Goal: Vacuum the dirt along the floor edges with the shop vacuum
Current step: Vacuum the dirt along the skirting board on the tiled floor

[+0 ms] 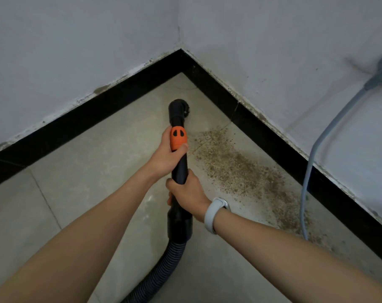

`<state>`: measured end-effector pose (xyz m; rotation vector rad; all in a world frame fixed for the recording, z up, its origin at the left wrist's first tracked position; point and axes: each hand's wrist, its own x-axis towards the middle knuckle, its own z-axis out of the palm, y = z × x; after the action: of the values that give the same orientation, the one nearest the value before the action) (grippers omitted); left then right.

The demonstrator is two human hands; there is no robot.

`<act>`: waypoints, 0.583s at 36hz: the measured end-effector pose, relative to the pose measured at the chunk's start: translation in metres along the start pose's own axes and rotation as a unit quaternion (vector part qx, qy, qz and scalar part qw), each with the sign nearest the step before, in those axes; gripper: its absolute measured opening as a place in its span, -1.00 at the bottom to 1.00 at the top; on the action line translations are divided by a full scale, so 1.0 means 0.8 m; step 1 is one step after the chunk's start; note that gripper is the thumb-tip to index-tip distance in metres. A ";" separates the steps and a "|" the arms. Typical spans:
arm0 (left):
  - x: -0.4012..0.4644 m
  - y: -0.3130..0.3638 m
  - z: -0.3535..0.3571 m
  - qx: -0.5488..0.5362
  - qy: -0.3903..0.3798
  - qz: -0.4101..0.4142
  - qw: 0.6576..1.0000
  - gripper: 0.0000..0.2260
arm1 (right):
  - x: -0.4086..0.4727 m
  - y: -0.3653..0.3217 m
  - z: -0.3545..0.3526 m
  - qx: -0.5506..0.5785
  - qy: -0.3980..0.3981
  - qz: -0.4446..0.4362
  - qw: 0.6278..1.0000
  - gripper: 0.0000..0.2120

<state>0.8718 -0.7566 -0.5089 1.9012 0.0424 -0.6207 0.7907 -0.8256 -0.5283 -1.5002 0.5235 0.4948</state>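
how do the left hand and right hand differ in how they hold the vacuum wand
The left hand grips farther forward, at the orange collar; the right hand grips lower, on the black tube. The right wrist wears a white band; the left is bare. Both curl around the vacuum wand.

My left hand and right hand grip the black wand; its nozzle points toward the far corner, dirt to its right.

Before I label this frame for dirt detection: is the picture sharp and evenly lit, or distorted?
Head view: soft, even light, no glare; the brown scattered dirt reads clearly; wide-angle bending bows the black baseboard; the grey cable blurs toward the right edge.
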 end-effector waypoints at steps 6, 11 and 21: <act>-0.055 0.107 -0.028 -0.007 -0.020 -0.008 1.000 -0.31 | -0.063 -0.084 -0.019 -0.059 0.014 -0.021 0.998 -0.75; -0.142 0.182 -0.049 0.001 0.009 -0.089 0.996 -0.42 | -0.147 -0.139 -0.042 -0.137 0.049 0.017 0.989 -0.76; -0.334 0.258 -0.078 0.020 0.073 -0.279 0.957 -0.69 | -0.300 -0.275 -0.086 -0.145 0.057 0.034 0.987 -0.68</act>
<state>0.7299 -0.7198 -0.1983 1.9751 0.6865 -0.8550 0.7316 -0.8942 -0.2079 -1.8012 0.6127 0.5586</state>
